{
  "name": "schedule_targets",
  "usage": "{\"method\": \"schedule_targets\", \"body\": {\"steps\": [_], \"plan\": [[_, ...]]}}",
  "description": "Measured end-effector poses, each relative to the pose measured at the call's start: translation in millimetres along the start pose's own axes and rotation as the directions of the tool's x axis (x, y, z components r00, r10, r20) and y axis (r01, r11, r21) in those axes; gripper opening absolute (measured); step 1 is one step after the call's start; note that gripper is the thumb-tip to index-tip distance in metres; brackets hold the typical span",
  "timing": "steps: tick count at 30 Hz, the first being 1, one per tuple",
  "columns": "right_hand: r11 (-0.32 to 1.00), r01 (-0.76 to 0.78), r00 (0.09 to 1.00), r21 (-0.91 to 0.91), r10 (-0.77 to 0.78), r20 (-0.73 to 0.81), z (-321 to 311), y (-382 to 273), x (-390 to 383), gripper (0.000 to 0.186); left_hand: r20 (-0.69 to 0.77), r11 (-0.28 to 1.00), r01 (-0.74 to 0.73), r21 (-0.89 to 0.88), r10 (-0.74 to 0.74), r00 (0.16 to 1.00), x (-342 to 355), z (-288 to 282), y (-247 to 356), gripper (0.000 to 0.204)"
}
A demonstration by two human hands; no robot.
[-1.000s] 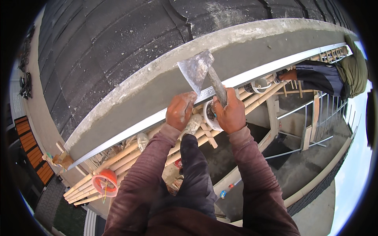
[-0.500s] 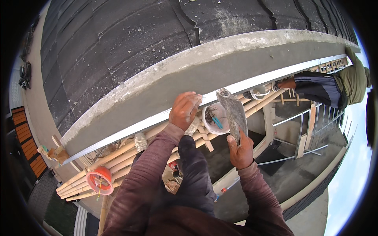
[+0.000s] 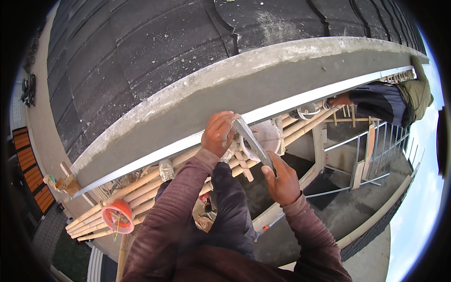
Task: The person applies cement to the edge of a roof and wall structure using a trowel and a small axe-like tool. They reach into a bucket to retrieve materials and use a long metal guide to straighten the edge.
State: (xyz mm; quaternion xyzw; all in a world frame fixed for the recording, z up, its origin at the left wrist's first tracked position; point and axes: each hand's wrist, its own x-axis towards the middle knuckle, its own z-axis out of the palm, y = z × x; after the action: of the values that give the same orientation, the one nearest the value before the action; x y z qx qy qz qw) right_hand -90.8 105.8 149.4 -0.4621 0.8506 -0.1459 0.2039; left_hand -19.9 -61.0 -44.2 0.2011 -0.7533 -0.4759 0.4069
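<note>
My left hand [image 3: 218, 134] has its fingers curled over a long silvery metal straightedge [image 3: 286, 104] that runs along the wall edge. Gripped by its handle in my right hand [image 3: 283, 178] is a mortar-smeared trowel [image 3: 250, 140], seen nearly edge-on. The far end of its blade meets the fingertips of my left hand. Behind the trowel stands a pale bucket [image 3: 271, 133], partly covered by the blade. Grey smooth mortar [image 3: 188, 120] covers the band of wall beyond the straightedge.
Bamboo poles [image 3: 136, 197] form a scaffold beneath me. An orange bucket [image 3: 118, 216] hangs at the left, and a small white pail [image 3: 307, 112] sits to the right. Another person [image 3: 385, 101] is at the far right. Dark roof tiles [image 3: 164, 51] lie beyond the wall; a deep drop shows below.
My right hand has turned the trowel edge-on and brought its blade leftward to my left fingertips. The blue-handled tool in the bucket is now hidden. My left hand has stayed put.
</note>
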Motion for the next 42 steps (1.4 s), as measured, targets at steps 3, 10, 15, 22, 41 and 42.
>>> {"method": "schedule_targets", "body": {"steps": [3, 10, 15, 22, 41, 42], "plan": [[0.994, 0.095, 0.994, 0.049, -0.092, -0.056, -11.7, -10.3, 1.2, 0.049, -0.003, 0.999, -0.034, 0.031, 0.034, 0.999, -1.0, 1.4, -4.3, 0.037], [0.982, 0.181, 0.973, 0.053, -0.171, -0.157, 1.1, -6.6, -6.4, 0.051, -0.014, 0.999, -0.035, 0.040, 0.036, 0.999, 0.5, 2.2, 0.3, 0.030], [0.996, 0.050, 0.992, 0.072, -0.041, -0.119, 14.1, 3.8, -9.7, 0.045, 0.020, 0.996, -0.051, 0.071, 0.050, 0.999, 4.7, 2.5, -0.7, 0.041], [0.986, -0.060, 0.990, 0.157, 0.079, -0.114, 4.4, -2.2, -32.9, 0.045, -0.021, 0.997, 0.001, 0.073, 0.001, 1.000, 5.2, -0.4, 0.9, 0.022], [0.952, -0.207, 0.968, 0.227, 0.232, -0.091, 21.0, 18.9, -51.8, 0.048, 0.036, 0.984, -0.047, 0.172, 0.042, 0.998, 2.4, 10.1, 4.1, 0.040], [0.953, -0.200, 0.969, 0.227, 0.227, -0.100, 21.6, 20.3, -52.7, 0.048, 0.039, 0.983, -0.049, 0.178, 0.043, 0.998, 1.9, 10.3, 3.7, 0.040]]}}
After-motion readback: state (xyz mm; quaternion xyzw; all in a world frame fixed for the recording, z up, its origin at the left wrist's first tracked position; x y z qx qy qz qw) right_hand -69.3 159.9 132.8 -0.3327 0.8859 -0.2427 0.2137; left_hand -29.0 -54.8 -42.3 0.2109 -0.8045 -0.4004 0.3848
